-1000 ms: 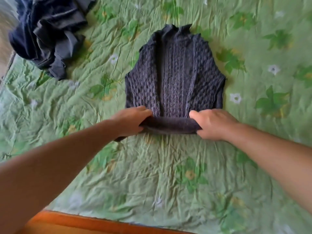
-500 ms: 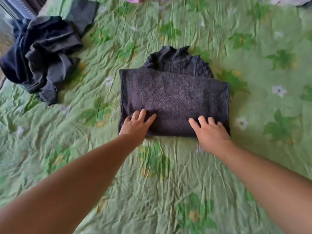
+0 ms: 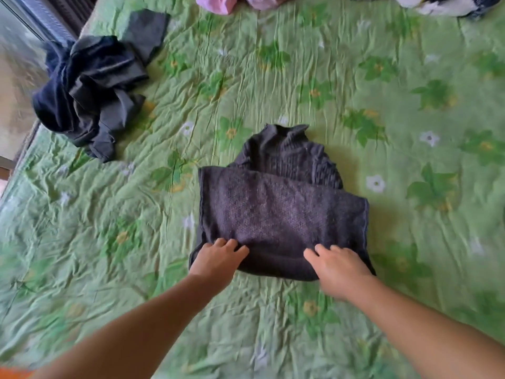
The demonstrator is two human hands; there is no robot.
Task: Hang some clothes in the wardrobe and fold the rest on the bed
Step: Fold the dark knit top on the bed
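Across the middle of the bed: a dark knitted sweater (image 3: 281, 214) is lying folded over on itself. Its smooth near half is covering most of the ribbed far half, and the collar is sticking out at the far side.
Underneath: a crumpled green sheet (image 3: 300, 77) printed with leaves and flowers is covering the bed and carrying everything.
Near left corner of the sweater: the left hand (image 3: 216, 258) is resting palm down on the knit.
Left fingers (image 3: 232, 243): they are lying fairly straight and slightly apart on the cloth, clamping nothing; the thumb is not showing.
Near right part of the sweater: the right hand (image 3: 338, 266) is resting palm down on the folded edge.
Right fingers (image 3: 322, 248): they are lying loosely straight and close together on the knit, gripping nothing that shows; blur is softening them.
Forearms: both are reaching in bare from the near side.
Far left: a pile of dark clothes (image 3: 87, 91) is lying crumpled near the bed's left edge, well apart from the sweater.
Far edge: a pink cloth (image 3: 218, 2) is poking into view.
Far right corner: a white patterned cloth (image 3: 442, 2) is showing partly.
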